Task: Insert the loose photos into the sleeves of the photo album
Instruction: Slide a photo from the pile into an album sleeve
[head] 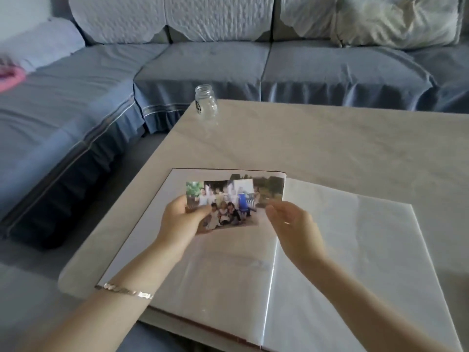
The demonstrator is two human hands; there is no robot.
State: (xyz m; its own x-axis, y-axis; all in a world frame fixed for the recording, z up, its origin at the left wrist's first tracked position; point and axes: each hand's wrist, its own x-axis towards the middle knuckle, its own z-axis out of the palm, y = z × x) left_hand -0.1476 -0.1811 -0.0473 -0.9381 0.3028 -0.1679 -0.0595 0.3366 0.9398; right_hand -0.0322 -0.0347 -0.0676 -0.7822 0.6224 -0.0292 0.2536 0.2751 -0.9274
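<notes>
While the photo album (pixel 291 250) lies open flat on the pale table (pixel 330 138), 1 loose photo (pixel 223 204) showing a group of people is held above its left page. The left hand (pixel 182 219) grips the photo's lower left part, thumb on the front and fingers behind. The right hand (pixel 291 224) is just beside the photo's right edge with its fingers loosely spread; whether they touch the print cannot be told. A second photo (pixel 269 189) sits at the top of the left page, partly covered by the held one. The album's clear sleeves shine, and the right page shows none filled. A bracelet (pixel 124 290) circles the left wrist. A small glass jar (pixel 206 101) stands upright near the table's far left corner. Beyond it runs a blue-grey sofa (pixel 203 67), with a pale cushion (pixel 396 19) against its back.
</notes>
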